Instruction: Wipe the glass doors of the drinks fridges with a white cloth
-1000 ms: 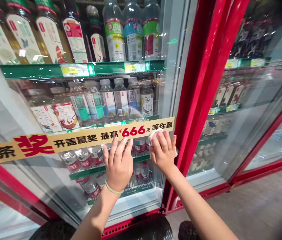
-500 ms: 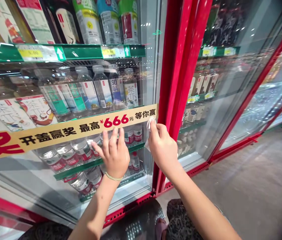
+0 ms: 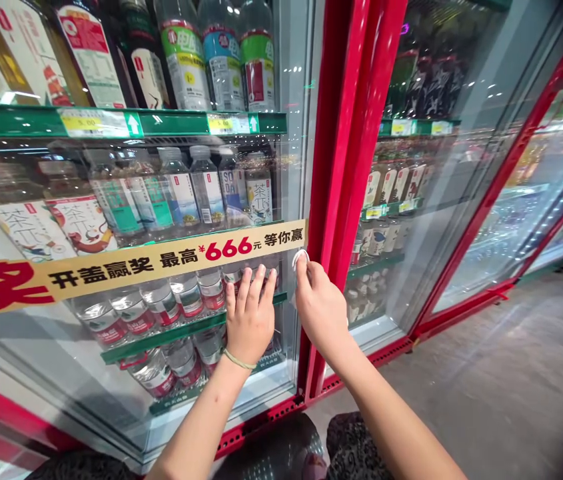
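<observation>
Left hand [image 3: 250, 327]: reaches toward the glass [image 3: 294, 193], wide, fingers stretched and slightly parted, tips just below the strip [image 3: 176, 260]; cannot tell whether pressing the glass or just off it.
Wristband [image 3: 240, 360]: thin and pale, circles the left wrist.
Right hand [image 3: 322, 307]: curls closed on the cloth [image 3: 302, 257], grip narrow; sits at the door's edge, in front of the red frame [image 3: 336, 167].
Cloth: white, held at the right fingertips, just below the right end of the strip; partly hidden behind the fingers.
Strip: yellow, crosses the glass and rises to the right; bears black and red lettering, with 666 in red.
Bottles [image 3: 208, 190]: stand in rows behind the glass, above and below the strip; red labels on the lower rows.
Shelf [image 3: 176, 124]: green-edged, with yellow price tags and white arrows.
Floor [image 3: 501, 360]: grey, shows at the lower right.
</observation>
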{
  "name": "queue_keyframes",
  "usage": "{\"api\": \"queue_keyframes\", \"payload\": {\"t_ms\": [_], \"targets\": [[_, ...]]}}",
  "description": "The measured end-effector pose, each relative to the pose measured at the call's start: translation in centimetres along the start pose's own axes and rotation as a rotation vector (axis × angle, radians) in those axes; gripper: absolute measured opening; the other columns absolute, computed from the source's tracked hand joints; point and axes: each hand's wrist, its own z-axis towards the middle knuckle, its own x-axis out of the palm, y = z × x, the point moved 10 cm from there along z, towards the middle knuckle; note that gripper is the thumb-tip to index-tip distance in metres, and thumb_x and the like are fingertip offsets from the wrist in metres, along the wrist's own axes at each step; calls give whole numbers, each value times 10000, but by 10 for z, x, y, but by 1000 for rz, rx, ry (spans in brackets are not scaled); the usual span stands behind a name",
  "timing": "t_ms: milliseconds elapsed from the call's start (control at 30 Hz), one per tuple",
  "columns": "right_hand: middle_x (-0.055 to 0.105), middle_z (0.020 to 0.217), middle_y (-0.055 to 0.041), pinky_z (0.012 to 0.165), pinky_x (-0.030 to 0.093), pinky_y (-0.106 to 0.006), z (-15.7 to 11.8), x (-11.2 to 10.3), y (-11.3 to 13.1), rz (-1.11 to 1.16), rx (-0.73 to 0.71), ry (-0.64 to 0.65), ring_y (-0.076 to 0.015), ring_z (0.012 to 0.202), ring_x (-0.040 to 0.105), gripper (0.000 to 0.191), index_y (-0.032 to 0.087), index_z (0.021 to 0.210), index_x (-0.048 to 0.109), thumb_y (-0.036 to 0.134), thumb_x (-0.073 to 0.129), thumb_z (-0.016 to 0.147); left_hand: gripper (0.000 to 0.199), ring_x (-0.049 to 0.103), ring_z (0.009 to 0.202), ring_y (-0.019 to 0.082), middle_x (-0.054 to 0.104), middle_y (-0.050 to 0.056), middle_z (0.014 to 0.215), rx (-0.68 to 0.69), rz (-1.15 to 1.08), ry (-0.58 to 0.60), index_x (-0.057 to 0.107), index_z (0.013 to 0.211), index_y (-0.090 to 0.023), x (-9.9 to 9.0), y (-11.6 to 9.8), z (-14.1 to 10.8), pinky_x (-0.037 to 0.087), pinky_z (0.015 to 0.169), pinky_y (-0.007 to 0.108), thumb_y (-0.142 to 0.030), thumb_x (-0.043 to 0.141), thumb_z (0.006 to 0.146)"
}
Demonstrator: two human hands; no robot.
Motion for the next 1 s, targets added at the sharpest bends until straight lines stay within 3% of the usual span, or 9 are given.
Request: {"api": "queue_keyframes", "payload": {"t_ms": [100, 233, 333, 633, 733, 867, 1000], "targets": [[667, 1090, -142, 540, 508, -260, 1, 1, 4, -15, -11, 44, -185, 810, 662, 571, 72, 1492, 392, 83, 468, 926, 681, 246, 1564, 250, 435, 79, 1597, 16, -2, 17, 327, 1598, -269, 7, -1, -7, 28, 1316, 479, -211, 578, 968], [663, 1142, -153, 508, 511, -262, 2, -8, 5, -46, -12, -35, -192, 847, 667, 596, 78, 1520, 324, 76, 430, 934, 696, 209, 1573, 246, 430, 78, 1599, 7, 1, 23, 329, 1597, -266, 10, 1, -16, 16, 1316, 473, -201, 589, 955], [664, 1099, -153, 450, 484, -273, 3, -4, 4, -62, 1, 17, -190, 776, 654, 635, 71, 1530, 291, 77, 450, 915, 702, 209, 1573, 243, 436, 84, 1594, 26, 2, 43, 325, 1598, -258, 12, -1, -20, 13, 1317, 466, -193, 585, 949], [647, 1127, -157, 418, 486, -252, 3, -2, 3, -5, 1, 71, -196, 807, 672, 653, 88, 1548, 278, 74, 431, 913, 718, 234, 1564, 239, 448, 80, 1583, 14, -21, 34, 317, 1600, -272, 14, 0, -24, 8, 1317, 465, -175, 573, 937], [638, 1175, -168, 420, 481, -240, 5, -5, 2, 20, 7, 16, -198, 848, 681, 635, 82, 1545, 287, 77, 419, 924, 735, 205, 1570, 234, 455, 79, 1579, 7, -25, 27, 320, 1599, -271, 14, 0, -25, -7, 1317, 465, -143, 571, 920], [658, 1103, -148, 409, 456, -238, 7, -7, 2, -10, 32, 2, -178, 767, 669, 597, 79, 1522, 342, 90, 430, 931, 709, 141, 1579, 224, 448, 76, 1582, 30, 16, 22, 330, 1594, -254, 13, -2, -25, 5, 1319, 458, -132, 545, 930], [654, 1143, -154, 399, 432, -233, 8, -9, 2, 32, 31, -31, -180, 816, 678, 610, 88, 1537, 314, 105, 436, 939, 716, 173, 1573, 226, 457, 73, 1576, 22, 18, 24, 327, 1594, -260, 13, -1, -25, 8, 1320, 460, -108, 528, 924]]}}
